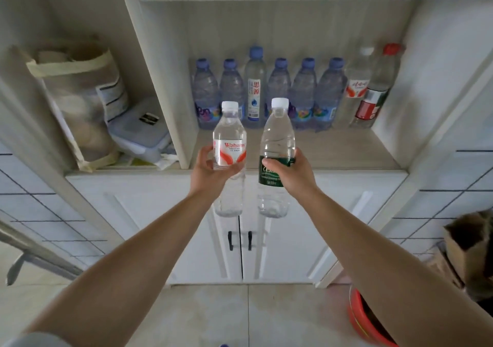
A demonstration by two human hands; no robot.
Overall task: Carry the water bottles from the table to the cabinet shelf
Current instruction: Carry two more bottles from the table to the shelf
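The left hand (213, 166) is gripping the red-labelled bottle (230, 143) around its label, upright. The right hand (286, 172) is gripping the green-labelled bottle (278, 143) around its label, tilted slightly. Both bottles are being held just in front of the cabinet shelf (346, 149), above its front edge. A row of bottles (280, 93) is standing at the back of that shelf.

Home storage: white cabinet (266, 240), tiled floor (213, 314).
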